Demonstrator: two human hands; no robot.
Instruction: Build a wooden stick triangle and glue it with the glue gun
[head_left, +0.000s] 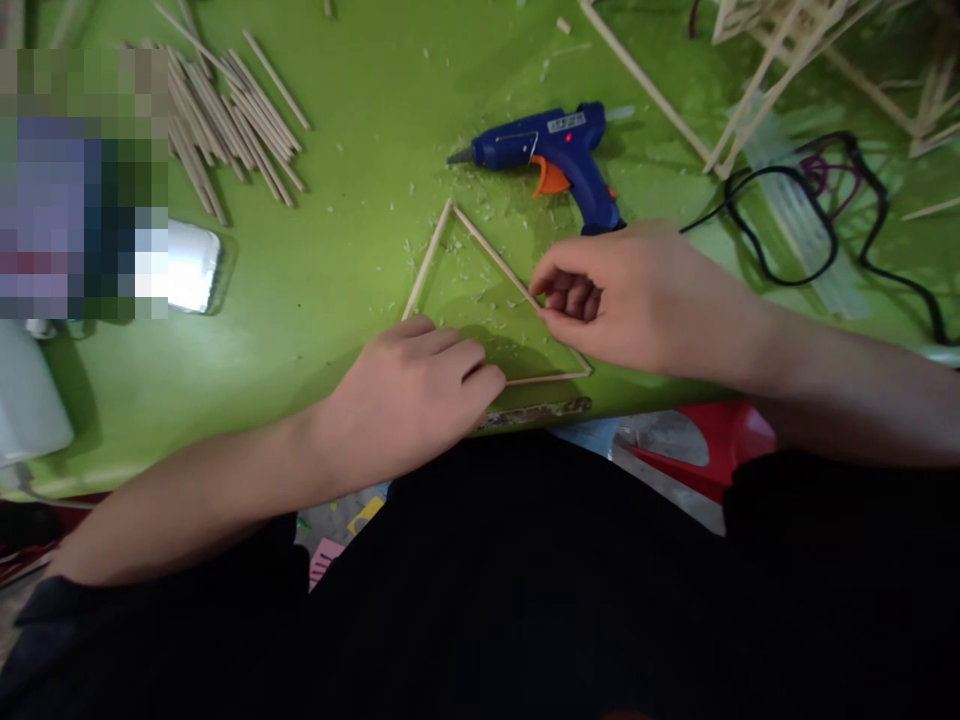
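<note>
A triangle of thin wooden sticks (480,245) lies flat on the green table (360,250) near its front edge. My left hand (420,385) rests on the triangle's lower left corner, fingers curled and pressed down on the sticks. My right hand (630,290) pinches the triangle's right side stick between thumb and forefinger, the other fingers curled in. A blue glue gun (559,155) with an orange trigger lies just behind the triangle, its red light on and its nozzle pointing left.
A pile of loose wooden sticks (225,120) lies at the back left. The gun's black cord (795,230) loops to the right. Stick frames (757,70) stand at the back right. A shiny clear item (191,265) sits left. Shavings litter the table.
</note>
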